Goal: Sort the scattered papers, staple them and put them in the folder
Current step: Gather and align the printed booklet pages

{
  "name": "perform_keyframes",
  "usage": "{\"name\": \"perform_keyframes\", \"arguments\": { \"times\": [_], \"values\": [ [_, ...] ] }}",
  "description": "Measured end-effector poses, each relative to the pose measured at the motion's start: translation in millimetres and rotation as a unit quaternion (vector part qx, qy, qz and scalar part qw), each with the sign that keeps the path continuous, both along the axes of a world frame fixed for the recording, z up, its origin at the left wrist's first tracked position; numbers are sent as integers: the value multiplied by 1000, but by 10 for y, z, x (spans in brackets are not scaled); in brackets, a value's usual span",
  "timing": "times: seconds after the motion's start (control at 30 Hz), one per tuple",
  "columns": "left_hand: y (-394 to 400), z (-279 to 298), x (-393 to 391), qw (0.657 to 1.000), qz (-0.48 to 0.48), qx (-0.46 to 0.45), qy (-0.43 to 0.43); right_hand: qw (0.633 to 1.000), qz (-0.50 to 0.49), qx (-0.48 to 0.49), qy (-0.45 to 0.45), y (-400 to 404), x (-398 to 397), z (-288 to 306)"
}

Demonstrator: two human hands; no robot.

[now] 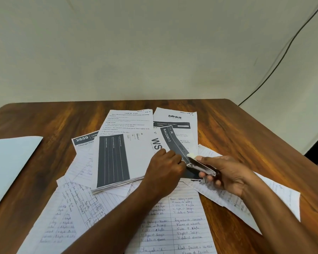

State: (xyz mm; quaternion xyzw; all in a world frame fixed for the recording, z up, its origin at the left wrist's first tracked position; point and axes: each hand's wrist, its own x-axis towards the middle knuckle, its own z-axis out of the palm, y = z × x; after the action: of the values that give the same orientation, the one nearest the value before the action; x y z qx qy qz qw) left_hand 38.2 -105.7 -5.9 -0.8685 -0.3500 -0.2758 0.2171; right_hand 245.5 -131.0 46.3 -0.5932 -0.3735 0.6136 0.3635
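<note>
1. A stack of printed papers (121, 156) lies near the middle of the wooden table (246, 129), its top sheet bearing a large dark block with thin white lines and the letters "WS" near its right edge.
2. The left hand (163, 167) rests on the right-hand edge of that stack, fingers curled down onto a dark strip of paper (170, 142) printed "BALCONY 2"; whether it pinches the sheets or only presses them cannot be told.
3. The right hand (226, 173) grips a stapler (200, 165), fingers wrapped under it and the thumb lying along the top, with its metal nose pointed toward the left hand and touching the stack's corner.
4. More printed sheets fan out behind the stack: one headed "blinkit" (174, 117) at the far right, one with a task description (128, 121) at the far middle, and one numbered "2659" (82, 139) peeking out on the left.
5. Handwritten ruled pages (187, 220) spread beneath and in front of everything, reaching the near edge of the view and out under the right forearm.
6. A pale blue folder (9, 165) lies on the table's left side, well apart from the papers.
7. A dark cable (283, 55) runs down the pale wall (136, 43) behind the table.
</note>
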Motion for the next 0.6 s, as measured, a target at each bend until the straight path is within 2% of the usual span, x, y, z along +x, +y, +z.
{"name": "perform_keyframes", "arguments": {
  "times": [0.13,0.33,0.47,0.6],
  "values": [
    [5,18,1,1000,-5,17,-5,999,47,9,26,-84,-123,-20],
    [18,-7,-11,1000,-14,23,-1,999,25,19,4,-107,-287,-9],
    [6,7,-3,999,-15,41,-23,1000,-15,9,18,-88,-295,-29],
    [2,-11,-8,1000,2,28,-6,1000,-7,-24,15,-53,-213,-52]
  ]
}}
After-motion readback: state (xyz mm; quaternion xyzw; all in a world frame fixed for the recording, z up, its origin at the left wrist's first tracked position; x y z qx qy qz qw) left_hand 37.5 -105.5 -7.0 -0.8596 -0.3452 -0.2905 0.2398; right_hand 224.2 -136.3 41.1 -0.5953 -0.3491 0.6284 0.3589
